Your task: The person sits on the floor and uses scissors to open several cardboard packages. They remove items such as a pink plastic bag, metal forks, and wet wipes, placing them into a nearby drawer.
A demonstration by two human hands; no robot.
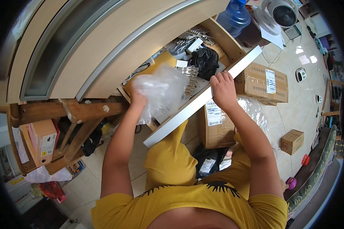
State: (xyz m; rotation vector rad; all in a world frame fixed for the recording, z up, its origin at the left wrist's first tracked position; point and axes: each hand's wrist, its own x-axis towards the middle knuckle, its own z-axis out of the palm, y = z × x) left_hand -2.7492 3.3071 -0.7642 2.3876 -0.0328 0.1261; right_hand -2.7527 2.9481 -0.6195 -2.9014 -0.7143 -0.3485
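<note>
A pulled-out drawer [203,93] with a silvery front edge lies before me. My left hand [138,96] grips a crumpled clear plastic bag [163,88] over the drawer's left part; the bag hides some of the fingers. On the front edge rests my right hand [223,87], its fingers hooked over the top. Inside are a black plastic bag [205,61], a stack of metal clips [190,80], a yellow padded envelope [164,58] and a pair of glasses [143,67]. A white box-shaped object [195,45] lies toward the back.
Cardboard boxes [265,83] [218,126] with labels stand on the tiled floor beyond the drawer front. A smaller carton [292,141] sits farther right. To the left is a wooden stool [74,110]. A blue water jug [234,18] and a white fan [283,13] stand at top right.
</note>
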